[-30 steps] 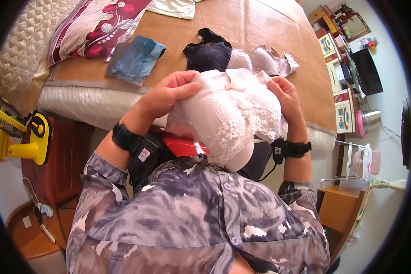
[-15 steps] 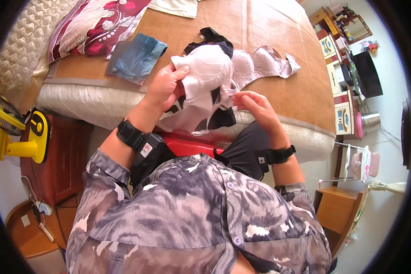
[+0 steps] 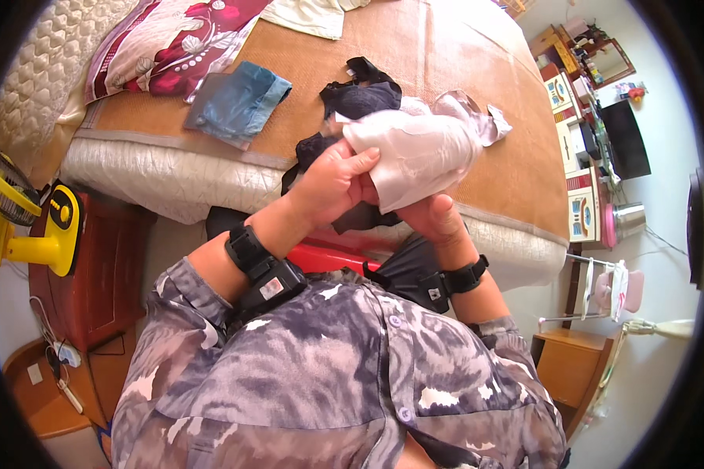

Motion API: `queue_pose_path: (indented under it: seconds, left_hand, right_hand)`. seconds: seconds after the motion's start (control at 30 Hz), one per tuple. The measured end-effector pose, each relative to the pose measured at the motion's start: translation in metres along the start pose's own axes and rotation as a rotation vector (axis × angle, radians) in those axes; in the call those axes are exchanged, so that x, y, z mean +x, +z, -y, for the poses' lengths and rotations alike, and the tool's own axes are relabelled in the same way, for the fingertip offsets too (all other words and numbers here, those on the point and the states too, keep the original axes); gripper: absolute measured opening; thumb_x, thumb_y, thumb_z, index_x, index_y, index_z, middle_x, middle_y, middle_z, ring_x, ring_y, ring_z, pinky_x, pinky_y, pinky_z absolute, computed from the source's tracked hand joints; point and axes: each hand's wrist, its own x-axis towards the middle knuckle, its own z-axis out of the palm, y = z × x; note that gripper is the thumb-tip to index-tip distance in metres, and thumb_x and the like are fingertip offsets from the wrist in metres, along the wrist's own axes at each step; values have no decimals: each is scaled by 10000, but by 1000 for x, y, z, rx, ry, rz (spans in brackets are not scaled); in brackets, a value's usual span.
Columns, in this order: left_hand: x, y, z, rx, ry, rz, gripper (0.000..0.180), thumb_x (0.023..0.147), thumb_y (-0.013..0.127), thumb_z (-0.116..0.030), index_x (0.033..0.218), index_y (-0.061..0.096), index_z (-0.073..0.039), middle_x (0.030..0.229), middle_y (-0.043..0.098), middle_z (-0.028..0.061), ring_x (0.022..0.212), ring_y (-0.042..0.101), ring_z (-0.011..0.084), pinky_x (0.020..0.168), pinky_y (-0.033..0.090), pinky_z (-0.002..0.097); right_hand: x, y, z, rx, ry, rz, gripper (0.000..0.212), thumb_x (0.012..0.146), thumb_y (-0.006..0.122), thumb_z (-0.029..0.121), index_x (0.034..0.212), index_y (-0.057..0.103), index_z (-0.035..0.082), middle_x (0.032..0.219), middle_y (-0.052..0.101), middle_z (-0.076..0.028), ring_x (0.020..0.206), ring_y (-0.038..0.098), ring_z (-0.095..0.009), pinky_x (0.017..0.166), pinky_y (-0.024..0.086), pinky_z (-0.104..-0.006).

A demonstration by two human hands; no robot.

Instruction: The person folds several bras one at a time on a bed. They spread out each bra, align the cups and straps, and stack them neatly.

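A white bra (image 3: 422, 148), bunched into one elongated bundle, is held up over the near edge of the bed. My left hand (image 3: 340, 176) pinches its left end between thumb and fingers. Beneath its near side my right hand (image 3: 438, 219) cups it, thumb up, with most fingers hidden. Behind the bundle a pale pink bra (image 3: 493, 125) lies on the mat, partly covered. To the left of it is a black bra (image 3: 361, 98), and more black fabric shows below my left hand.
Folded blue denim (image 3: 242, 102) lies left on the brown bed mat (image 3: 321, 51). Beyond it are a maroon floral cloth (image 3: 184, 47) and a cream garment (image 3: 309, 16). A red seat (image 3: 328, 254) is under me. A yellow fan (image 3: 43, 242) stands at the left.
The white bra has swung to the right and been gathered into a bundle. My right hand has moved from its dangling strap to underneath it; my left hand has shifted right and lower.
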Motion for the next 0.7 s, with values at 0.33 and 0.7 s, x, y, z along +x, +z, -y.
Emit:
queue_pose_path:
  seconds: [0.33,0.7]
  left_hand:
    - [6,-20,23,206,-114,-253,238,858,513,-217,1056,501,-87,895,609,59,732,614,132,593,504,247]
    - [-2,-46,27,131,-524,-10,711,780,273,-675,1145,454,-93,1009,582,150,828,595,224,670,482,312]
  right_hand:
    - [4,3,9,165,89,-433,370,880,431,190,1202,382,15,1146,500,-122,1037,503,-235,880,407,-369]
    - [-8,-21,40,365,31,-485,345,882,428,149,1179,382,-20,1126,505,-158,1014,520,-294,845,453,-408]
